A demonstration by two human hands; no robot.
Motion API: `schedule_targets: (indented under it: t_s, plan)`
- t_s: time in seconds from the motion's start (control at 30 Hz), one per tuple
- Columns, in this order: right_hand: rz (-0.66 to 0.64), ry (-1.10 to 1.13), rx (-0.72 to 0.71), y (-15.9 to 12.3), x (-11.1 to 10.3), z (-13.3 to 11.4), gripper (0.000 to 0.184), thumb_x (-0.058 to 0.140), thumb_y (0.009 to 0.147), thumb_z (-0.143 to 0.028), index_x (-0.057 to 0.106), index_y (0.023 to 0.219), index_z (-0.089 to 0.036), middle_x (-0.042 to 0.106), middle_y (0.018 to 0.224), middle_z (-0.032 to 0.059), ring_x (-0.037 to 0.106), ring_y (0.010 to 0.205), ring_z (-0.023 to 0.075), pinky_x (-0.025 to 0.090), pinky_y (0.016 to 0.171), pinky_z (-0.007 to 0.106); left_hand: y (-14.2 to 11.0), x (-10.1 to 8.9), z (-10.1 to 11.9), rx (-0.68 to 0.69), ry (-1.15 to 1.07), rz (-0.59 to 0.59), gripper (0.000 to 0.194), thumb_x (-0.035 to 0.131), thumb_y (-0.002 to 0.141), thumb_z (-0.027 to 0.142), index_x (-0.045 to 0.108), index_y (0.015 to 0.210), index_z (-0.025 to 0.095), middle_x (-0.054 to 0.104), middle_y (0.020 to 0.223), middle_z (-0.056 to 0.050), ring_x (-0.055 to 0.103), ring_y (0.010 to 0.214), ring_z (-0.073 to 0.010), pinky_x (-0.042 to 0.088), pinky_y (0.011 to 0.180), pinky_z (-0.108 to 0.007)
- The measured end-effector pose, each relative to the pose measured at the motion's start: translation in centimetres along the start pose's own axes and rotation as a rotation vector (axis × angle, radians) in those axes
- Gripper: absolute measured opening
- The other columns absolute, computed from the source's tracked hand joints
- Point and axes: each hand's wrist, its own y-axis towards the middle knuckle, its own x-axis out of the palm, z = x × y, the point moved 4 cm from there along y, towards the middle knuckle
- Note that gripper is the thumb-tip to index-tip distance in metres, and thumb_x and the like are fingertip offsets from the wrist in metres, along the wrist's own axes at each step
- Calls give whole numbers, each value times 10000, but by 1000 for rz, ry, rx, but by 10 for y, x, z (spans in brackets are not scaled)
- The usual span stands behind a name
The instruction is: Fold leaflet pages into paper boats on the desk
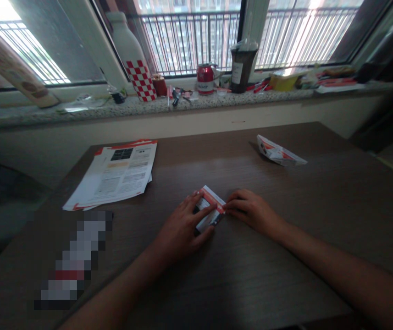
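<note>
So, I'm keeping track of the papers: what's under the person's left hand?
Part of a folded paper is under the left hand, with red, white and dark areas showing. The paper's remainder and whatever lies beneath it are covered.

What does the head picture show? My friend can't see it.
The left hand lies on a small folded paper, the right hand touching its corner, on a brown table. Farther back: a paper stack, left; another folded paper, right.

One head-worn view looks forward and down over the near hands (180, 224) and table (196, 158) toward windows (192, 32)
</note>
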Motion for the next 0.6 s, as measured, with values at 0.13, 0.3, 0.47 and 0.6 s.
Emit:
schedule_targets:
  t_s: [0.13,0.3,0.47,0.6]
  plan:
    - [-6,28,8,0,-1,-2,120,649,1015,-222,762,1052,-205,712,1037,80,658,982,225,531,847,363,0,1,-1,30,5,5,579,644,993,382,498,1552,343,259,1724,-85,300,1556,-389,313,1242,-622]
    - [-15,26,22,0,-1,-4,105,657,1009,-225,756,1032,-201,709,1032,81,653,963,226,531,834,364,1,-2,1,25,34,33,551,643,982,310,538,1522,344,373,1652,-86,377,1504,-361,379,1214,-585]
    - [-28,34,-11,1,-1,-3,112,643,1017,-230,750,1030,-198,702,1020,82,652,951,222,530,819,350,1,-4,4,56,88,29,562,641,974,265,535,1516,366,458,1576,-79,458,1423,-336,426,1169,-575]
    - [-76,66,-53,0,-3,-6,120,648,1015,-237,749,1066,-196,696,1048,88,649,974,219,534,839,350,0,-6,2,38,154,37,540,588,1010,227,526,1525,377,457,1575,-100,453,1420,-373,433,1135,-625]
